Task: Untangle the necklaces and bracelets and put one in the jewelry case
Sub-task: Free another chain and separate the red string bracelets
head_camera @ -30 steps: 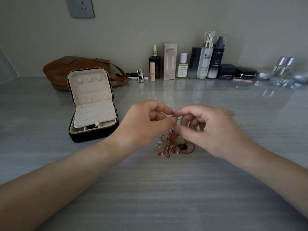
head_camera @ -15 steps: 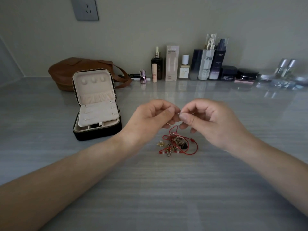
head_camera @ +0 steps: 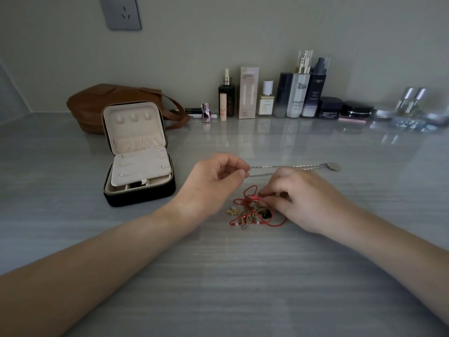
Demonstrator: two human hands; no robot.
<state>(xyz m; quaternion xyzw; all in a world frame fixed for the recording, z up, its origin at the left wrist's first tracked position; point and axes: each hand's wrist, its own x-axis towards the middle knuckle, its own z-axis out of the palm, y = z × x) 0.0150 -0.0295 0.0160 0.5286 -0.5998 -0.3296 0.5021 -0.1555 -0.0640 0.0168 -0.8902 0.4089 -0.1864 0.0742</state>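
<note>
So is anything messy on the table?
Yes. A heap of red cords and gold chains lies knotted by the hands. The left hand pinches a silver chain stretched out sideways; the right hand pinches at the heap.

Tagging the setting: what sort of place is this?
Probably a home vanity or dressing counter: a row of skincare bottles, an open jewelry case, and a brown bag behind it.
</note>
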